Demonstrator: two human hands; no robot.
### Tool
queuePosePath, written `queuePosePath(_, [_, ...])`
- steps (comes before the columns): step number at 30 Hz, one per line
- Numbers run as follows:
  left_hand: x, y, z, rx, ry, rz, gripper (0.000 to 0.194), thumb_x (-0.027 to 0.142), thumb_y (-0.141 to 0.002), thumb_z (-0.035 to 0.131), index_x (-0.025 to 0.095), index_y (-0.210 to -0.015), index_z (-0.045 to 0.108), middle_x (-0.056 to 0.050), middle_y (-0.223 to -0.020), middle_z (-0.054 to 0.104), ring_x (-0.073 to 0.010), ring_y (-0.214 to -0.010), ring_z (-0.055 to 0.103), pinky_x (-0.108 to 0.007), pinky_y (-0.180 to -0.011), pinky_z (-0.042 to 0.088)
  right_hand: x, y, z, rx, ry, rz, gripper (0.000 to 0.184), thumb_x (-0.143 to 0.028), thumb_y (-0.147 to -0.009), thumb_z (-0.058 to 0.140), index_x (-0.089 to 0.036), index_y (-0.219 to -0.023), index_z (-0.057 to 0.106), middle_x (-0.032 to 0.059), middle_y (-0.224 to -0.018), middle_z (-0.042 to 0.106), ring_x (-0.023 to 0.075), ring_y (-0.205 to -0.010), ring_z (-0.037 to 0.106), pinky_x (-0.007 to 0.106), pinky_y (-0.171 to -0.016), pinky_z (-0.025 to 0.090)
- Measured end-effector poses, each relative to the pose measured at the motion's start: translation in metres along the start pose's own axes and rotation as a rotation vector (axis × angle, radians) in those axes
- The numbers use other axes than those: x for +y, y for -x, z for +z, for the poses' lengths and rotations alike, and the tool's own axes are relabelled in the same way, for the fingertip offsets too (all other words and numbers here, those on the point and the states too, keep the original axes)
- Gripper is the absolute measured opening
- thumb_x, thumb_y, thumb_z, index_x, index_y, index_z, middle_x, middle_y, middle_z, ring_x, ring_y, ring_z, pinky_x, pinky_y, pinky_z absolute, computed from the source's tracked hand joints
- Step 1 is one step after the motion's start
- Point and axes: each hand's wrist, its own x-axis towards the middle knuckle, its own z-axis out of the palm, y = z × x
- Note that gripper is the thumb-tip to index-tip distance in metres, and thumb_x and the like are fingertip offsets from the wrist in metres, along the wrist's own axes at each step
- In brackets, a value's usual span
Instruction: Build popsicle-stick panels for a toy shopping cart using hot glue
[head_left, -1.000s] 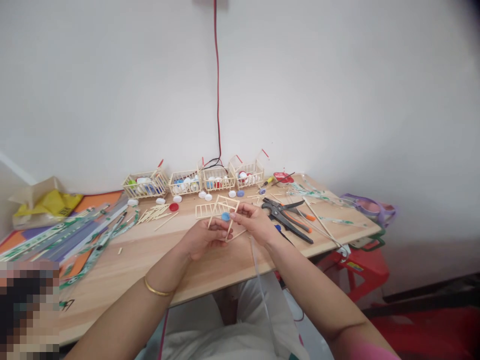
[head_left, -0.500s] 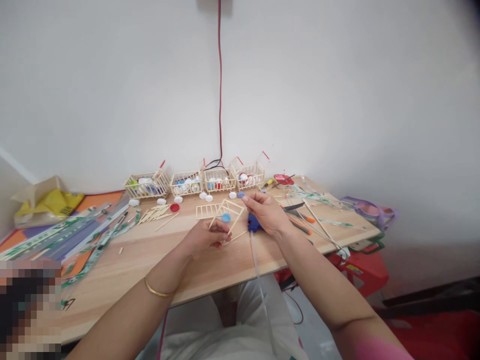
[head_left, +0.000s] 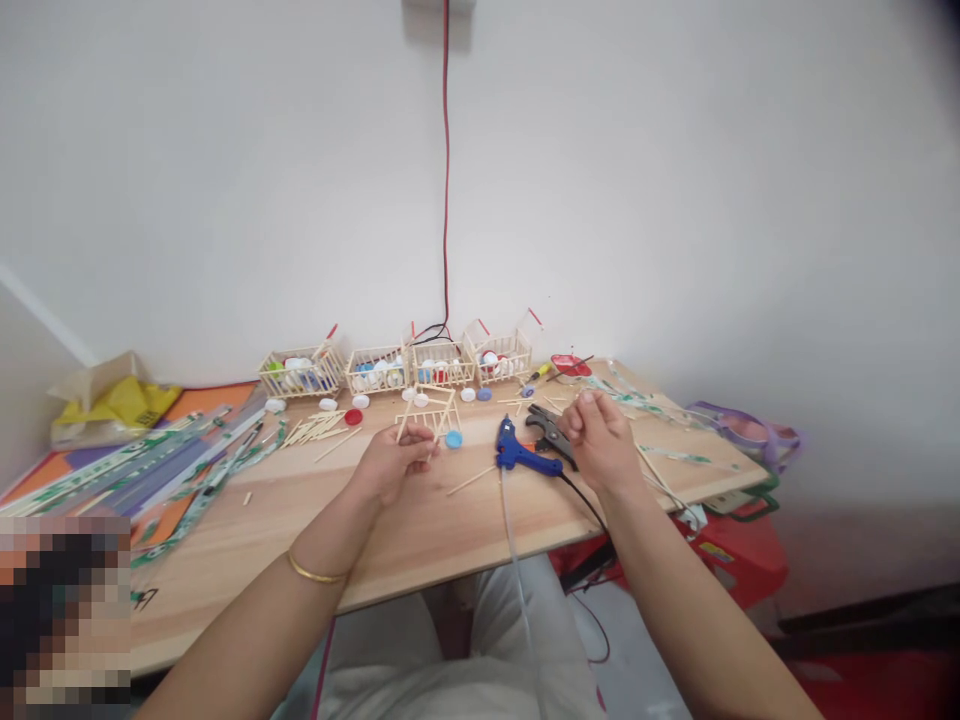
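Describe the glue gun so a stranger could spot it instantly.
On the wooden table, look between the left hand and the right hand. The glue gun lies there, beside a grey hand tool. Its blue body and black cord set it apart.

There are four carts [head_left: 300, 388], one glue gun [head_left: 523, 457].

It looked like a craft workspace: a wooden table [head_left: 442, 515] held a glue gun [head_left: 517, 456], cutters [head_left: 552, 433] and loose sticks [head_left: 311, 429].
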Motion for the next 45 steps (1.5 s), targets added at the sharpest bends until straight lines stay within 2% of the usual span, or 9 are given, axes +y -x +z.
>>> queuePosePath(6, [-0.003, -0.006, -0.005, 0.032, 0.032, 0.002, 0.037, 0.02, -0.05, 0.083, 0.013, -0.077, 0.058, -0.002, -0.069, 0.067, -0.0105, -0.061, 0.06, -0.019, -0.052, 0.046, 0.001, -0.001, -0.039, 0.129, 0.2, -0.096, 0.029, -0.049, -0.088, 0.047, -0.023, -0.077, 0.048, -0.0062, -0.055, 0.041, 0.0098, -0.049, 0.04, 0.025, -0.055, 0.04])
queuePosePath(9, [-0.004, -0.009, -0.007, 0.045, 0.033, 0.007, 0.037, 0.019, -0.052, 0.083, 0.013, -0.079, 0.059, -0.003, -0.072, 0.067, -0.0118, -0.066, 0.062, -0.019, -0.053, 0.047, 0.0, 0.004, -0.055, -0.027, 0.671, -0.223, 0.036, -0.052, -0.087, 0.045, -0.023, -0.104, 0.058, 0.0074, -0.091, 0.064, 0.0213, -0.09, 0.059, 0.041, -0.085, 0.045])
queuePosePath(13, [-0.005, -0.01, -0.007, 0.061, 0.023, 0.022, 0.036, 0.02, -0.054, 0.082, 0.014, -0.081, 0.059, -0.003, -0.074, 0.067, -0.0123, -0.068, 0.063, -0.019, -0.053, 0.048, 0.003, 0.013, -0.06, -0.203, 1.03, -0.323, 0.061, -0.057, -0.078, 0.056, -0.024, -0.129, 0.052, 0.013, -0.146, 0.036, 0.0334, -0.139, 0.022, 0.055, -0.109, 0.019])
queuePosePath(18, [-0.007, -0.005, 0.0, 0.041, 0.005, 0.002, 0.035, 0.019, -0.052, 0.082, 0.014, -0.078, 0.059, 0.0, -0.07, 0.065, -0.0114, -0.065, 0.062, -0.019, -0.052, 0.048, 0.011, 0.015, -0.042, -0.27, 0.424, 0.136, 0.055, -0.065, -0.085, 0.038, -0.021, -0.095, 0.07, 0.0138, -0.111, 0.066, 0.0284, -0.111, 0.058, 0.048, -0.096, 0.042])
queuePosePath(24, [-0.011, -0.001, 0.007, -0.007, -0.009, 0.001, 0.033, 0.02, -0.054, 0.082, 0.014, -0.078, 0.06, 0.0, -0.069, 0.066, -0.0103, -0.061, 0.059, -0.019, -0.051, 0.045, 0.009, 0.003, 0.001, -0.455, -0.189, 0.411, 0.083, -0.079, -0.078, 0.007, -0.029, -0.124, 0.055, 0.007, -0.141, 0.046, 0.0224, -0.128, 0.045, 0.043, -0.094, 0.045])
queuePosePath(28, [-0.013, -0.002, 0.011, -0.023, -0.01, -0.014, 0.033, 0.022, -0.055, 0.081, 0.014, -0.077, 0.059, 0.0, -0.067, 0.065, -0.0098, -0.059, 0.058, -0.018, -0.05, 0.044, 0.018, -0.01, 0.03, -0.5, -0.142, 0.385, 0.088, -0.079, -0.077, 0.001, -0.028, -0.125, 0.055, 0.0075, -0.138, 0.05, 0.0234, -0.128, 0.045, 0.045, -0.097, 0.04])
queuePosePath(32, [-0.015, -0.005, 0.012, -0.045, -0.023, -0.025, 0.031, 0.023, -0.056, 0.081, 0.015, -0.077, 0.058, -0.001, -0.067, 0.065, -0.0099, -0.058, 0.057, -0.019, -0.049, 0.043, 0.034, -0.027, 0.059, -0.384, 0.093, 0.072, 0.062, -0.071, -0.082, 0.036, -0.028, -0.121, 0.058, 0.0054, -0.138, 0.048, 0.022, -0.13, 0.039, 0.04, -0.106, 0.031])
queuePosePath(35, [-0.013, -0.007, 0.009, -0.012, 0.003, -0.013, 0.031, 0.023, -0.056, 0.081, 0.014, -0.077, 0.059, -0.001, -0.069, 0.066, -0.0101, -0.059, 0.057, -0.018, -0.049, 0.042, 0.044, -0.036, 0.074, -0.352, -0.043, 0.023, 0.065, -0.071, -0.085, 0.026, -0.028, -0.129, 0.048, 0.0062, -0.14, 0.045, 0.0217, -0.121, 0.049, 0.038, -0.097, 0.041])
queuePosePath(45, [-0.017, -0.007, 0.004, -0.109, -0.017, -0.042, 0.028, 0.022, -0.059, 0.079, 0.015, -0.078, 0.059, 0.0, -0.068, 0.064, -0.0096, -0.058, 0.056, -0.018, -0.046, 0.039, 0.068, -0.02, 0.067, -0.502, 0.169, -0.014, 0.05, -0.059, -0.09, 0.033, -0.021, -0.11, 0.06, 0.0045, -0.084, 0.062, 0.0158, -0.075, 0.057, 0.031, -0.076, 0.045])
